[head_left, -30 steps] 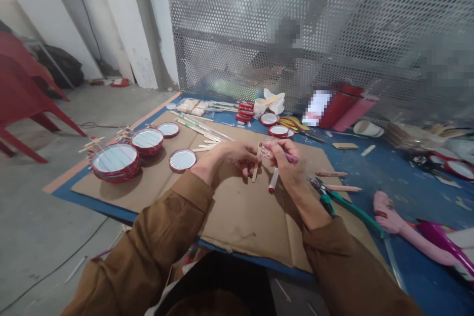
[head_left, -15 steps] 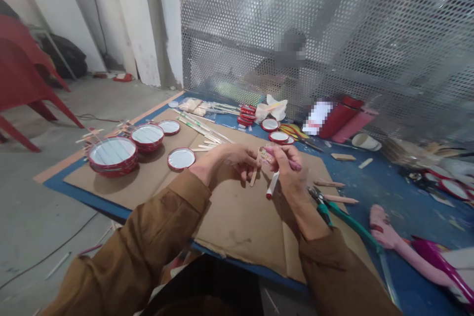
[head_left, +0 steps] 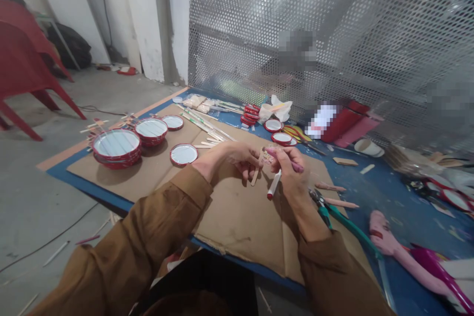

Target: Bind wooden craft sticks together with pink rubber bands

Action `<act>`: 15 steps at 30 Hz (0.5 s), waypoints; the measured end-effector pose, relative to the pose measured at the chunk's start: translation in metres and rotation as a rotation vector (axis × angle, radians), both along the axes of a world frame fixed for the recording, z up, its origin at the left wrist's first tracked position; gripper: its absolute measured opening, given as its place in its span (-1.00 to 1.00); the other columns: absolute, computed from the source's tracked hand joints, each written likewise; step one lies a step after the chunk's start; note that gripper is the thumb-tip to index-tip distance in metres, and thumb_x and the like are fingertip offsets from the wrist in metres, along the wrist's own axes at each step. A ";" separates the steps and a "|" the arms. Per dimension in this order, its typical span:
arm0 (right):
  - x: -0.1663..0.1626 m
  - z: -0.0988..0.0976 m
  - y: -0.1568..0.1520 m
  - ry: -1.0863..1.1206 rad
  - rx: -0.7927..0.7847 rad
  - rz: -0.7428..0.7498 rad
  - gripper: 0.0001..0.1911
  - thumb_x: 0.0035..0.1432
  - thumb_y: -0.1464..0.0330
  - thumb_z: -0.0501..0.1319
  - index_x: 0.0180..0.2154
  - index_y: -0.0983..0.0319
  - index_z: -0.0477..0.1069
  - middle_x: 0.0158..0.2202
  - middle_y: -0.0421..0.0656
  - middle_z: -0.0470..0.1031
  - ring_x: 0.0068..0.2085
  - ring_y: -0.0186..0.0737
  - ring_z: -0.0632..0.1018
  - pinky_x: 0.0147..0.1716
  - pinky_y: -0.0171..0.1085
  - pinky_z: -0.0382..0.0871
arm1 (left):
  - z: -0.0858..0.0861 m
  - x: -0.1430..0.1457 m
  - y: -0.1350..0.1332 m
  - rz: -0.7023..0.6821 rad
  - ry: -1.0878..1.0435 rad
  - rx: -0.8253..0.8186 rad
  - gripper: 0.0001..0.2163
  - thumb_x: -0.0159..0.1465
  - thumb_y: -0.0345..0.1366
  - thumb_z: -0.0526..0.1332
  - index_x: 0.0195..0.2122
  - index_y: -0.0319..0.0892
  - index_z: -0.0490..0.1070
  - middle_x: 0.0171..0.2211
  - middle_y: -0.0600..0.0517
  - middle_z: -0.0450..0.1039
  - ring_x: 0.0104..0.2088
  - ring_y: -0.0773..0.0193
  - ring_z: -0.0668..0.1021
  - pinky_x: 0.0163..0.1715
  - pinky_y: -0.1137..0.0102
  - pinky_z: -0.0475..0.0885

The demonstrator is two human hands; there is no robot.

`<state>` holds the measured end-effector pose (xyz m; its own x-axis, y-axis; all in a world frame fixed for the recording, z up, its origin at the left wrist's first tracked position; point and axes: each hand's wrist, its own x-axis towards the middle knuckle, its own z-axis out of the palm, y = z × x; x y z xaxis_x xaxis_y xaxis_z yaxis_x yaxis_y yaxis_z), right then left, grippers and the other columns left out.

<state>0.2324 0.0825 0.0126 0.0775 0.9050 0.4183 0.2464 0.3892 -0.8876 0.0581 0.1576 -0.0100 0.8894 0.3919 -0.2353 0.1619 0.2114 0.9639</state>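
Grey perforated metal screen (head_left: 333, 19) walling off far desk edge. Blue desk (head_left: 388, 192) carrying brown cardboard sheet (head_left: 237, 217), likely sparing surface; near part of cardboard lying bare, giving hands room. Stack of red-rimmed round discs (head_left: 116, 145) sitting far left near desk edge, well apart from hands. Green-handled pliers (head_left: 333, 212) lying just right of right wrist. Left hand (head_left: 233, 155) grip pinching flat wooden stick (head_left: 255, 175) above cardboard centre, likely steadying it. Right hand (head_left: 291, 173) grip clamping pink pen (head_left: 292, 162) at stick's top, white red-tipped marker (head_left: 274, 185) tucked underneath, hanging down.
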 end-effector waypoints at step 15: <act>0.000 0.001 -0.002 -0.026 -0.001 -0.025 -0.69 0.17 0.07 0.30 -0.40 0.17 0.44 -0.60 -0.31 0.39 -0.58 -0.34 0.41 -0.55 -0.34 0.30 | 0.002 -0.001 -0.002 0.025 0.010 0.010 -0.65 0.09 -0.08 0.49 -0.30 -0.21 0.46 -0.43 -0.04 0.63 -0.48 0.21 0.66 -0.44 0.33 0.61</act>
